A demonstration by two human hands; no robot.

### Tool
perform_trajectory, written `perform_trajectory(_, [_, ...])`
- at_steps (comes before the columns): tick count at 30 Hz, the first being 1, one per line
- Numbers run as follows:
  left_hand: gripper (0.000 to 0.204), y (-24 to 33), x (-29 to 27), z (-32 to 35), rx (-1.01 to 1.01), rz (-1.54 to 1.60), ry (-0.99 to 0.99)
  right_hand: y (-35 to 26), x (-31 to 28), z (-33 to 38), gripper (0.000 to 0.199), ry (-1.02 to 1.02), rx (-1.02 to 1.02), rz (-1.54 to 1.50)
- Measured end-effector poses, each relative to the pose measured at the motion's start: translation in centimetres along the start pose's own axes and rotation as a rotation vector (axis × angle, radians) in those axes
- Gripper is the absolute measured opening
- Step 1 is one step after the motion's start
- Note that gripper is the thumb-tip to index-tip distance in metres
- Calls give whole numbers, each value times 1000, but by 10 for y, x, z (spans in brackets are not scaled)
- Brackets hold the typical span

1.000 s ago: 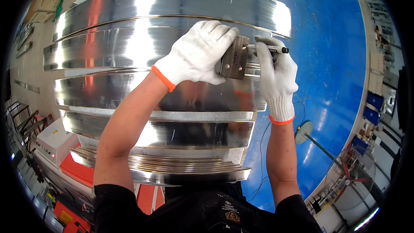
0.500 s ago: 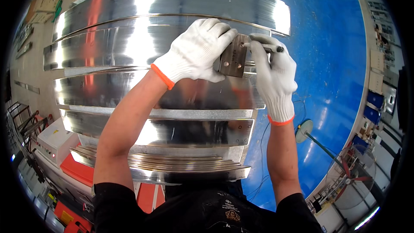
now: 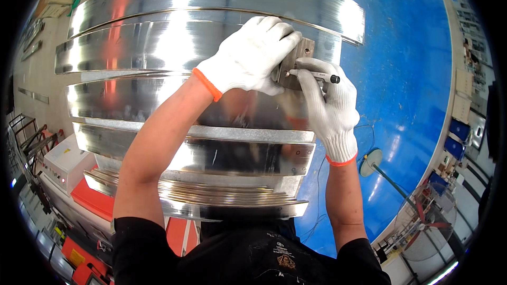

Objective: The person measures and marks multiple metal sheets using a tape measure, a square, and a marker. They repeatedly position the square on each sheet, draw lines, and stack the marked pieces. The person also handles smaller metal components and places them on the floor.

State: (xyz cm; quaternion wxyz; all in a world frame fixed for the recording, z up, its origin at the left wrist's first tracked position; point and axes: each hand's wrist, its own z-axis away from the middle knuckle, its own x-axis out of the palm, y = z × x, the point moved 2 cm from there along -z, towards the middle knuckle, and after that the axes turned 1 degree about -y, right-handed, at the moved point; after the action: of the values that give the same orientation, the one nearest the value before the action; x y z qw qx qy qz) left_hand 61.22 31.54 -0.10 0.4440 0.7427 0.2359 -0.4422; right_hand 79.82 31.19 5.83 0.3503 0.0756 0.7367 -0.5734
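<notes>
Several polished strips (image 3: 132,100), metal block (image 3: 302,49), blue floor (image 3: 393,74)

The metal strips (image 3: 137,47) look smooth and glossy, the metal block (image 3: 306,47) duller, the knitted gloves (image 3: 245,55) matt.

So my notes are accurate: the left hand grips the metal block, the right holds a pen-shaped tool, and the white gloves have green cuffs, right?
The white gloves have orange cuffs, not green, as the head view shows. The left hand grips the metal block and the right hand holds a pen-shaped tool.
</notes>
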Motion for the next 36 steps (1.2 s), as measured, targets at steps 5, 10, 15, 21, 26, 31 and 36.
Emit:
perform_trajectory(5, [94, -1, 0, 1, 5, -1, 16, -9, 1, -6, 12, -68, 92, 45])
perform_trajectory(10, [94, 0, 0, -1, 12, -30, 11, -11, 1, -5, 13, -11, -152, 213])
perform_trajectory(15, [95, 0, 0, 1, 22, -26, 29, 5, -8, 15, 15, 76, 118, -152])
perform_trajectory(21, [95, 0, -1, 0, 3, -21, 2, 18, -20, 21, 18, 89, 45, -13])
perform_trajectory(26, [95, 0, 0, 0, -1, -13, -2, 19, -16, 18, 17, 78, 80, -24])
perform_trajectory(31, [98, 1, 0, -1, 0, -22, -25, 11, -13, 9, 12, 54, 205, -73])
perform_trajectory(36, [102, 2, -1, -2, -11, -31, -62, 1, -15, 2, 5, 93, -81, 246])
